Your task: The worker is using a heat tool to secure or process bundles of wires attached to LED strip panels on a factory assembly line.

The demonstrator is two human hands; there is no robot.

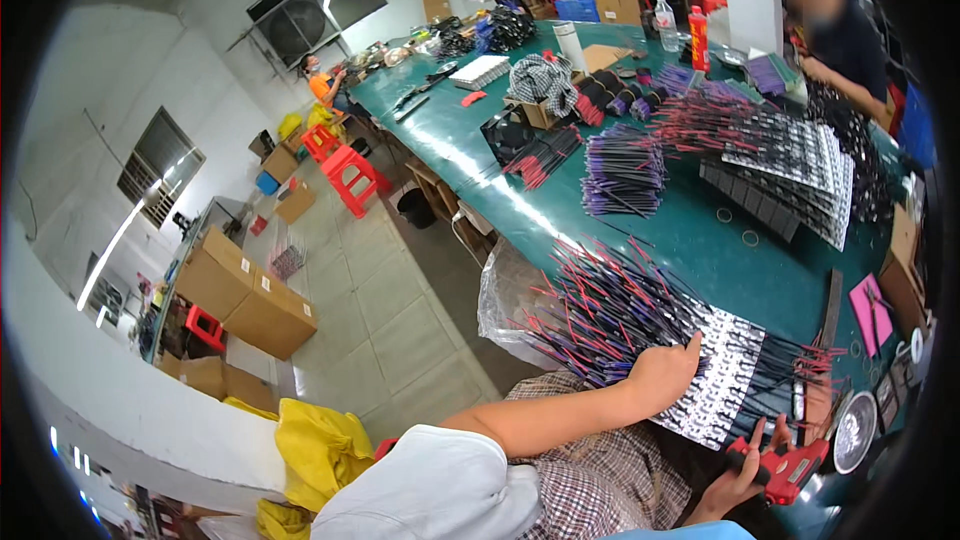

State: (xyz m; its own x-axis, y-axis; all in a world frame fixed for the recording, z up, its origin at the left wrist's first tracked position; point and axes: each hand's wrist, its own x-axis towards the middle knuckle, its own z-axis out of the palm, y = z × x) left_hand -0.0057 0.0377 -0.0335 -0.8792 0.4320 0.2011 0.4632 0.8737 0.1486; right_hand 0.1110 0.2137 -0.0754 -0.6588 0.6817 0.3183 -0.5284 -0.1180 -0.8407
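Bench work with wired panels, the white panel point(728, 375) on the green table point(690, 255) serving as landmark. The left hand point(662, 380) lies over the panel's left edge, index finger extended onto its surface and the other fingers bent; whether these grip any wires cannot be told. The right hand point(735, 482), just beyond the panel's lower right corner, has its fingers wrapped around a red hand tool point(797, 475); its working tip is not clearly visible. Black, purple and red-tipped wires point(610, 310) fan out from the panel's left side, and shorter ones project from its right. A clear plastic bag point(505, 290) lies left of the fan; a round silvery dish point(855, 435) stands to the right of the panel, near the tool. Farther up the table from the panel are a purple-and-black wire bundle point(622, 172) and a stack of similar panels point(805, 180). Likely faults: the panel could skew if the left hand eased its pressure; loose wire ends could snag on the bag if the panel were dragged; the tool could knock the dish if swung outward.
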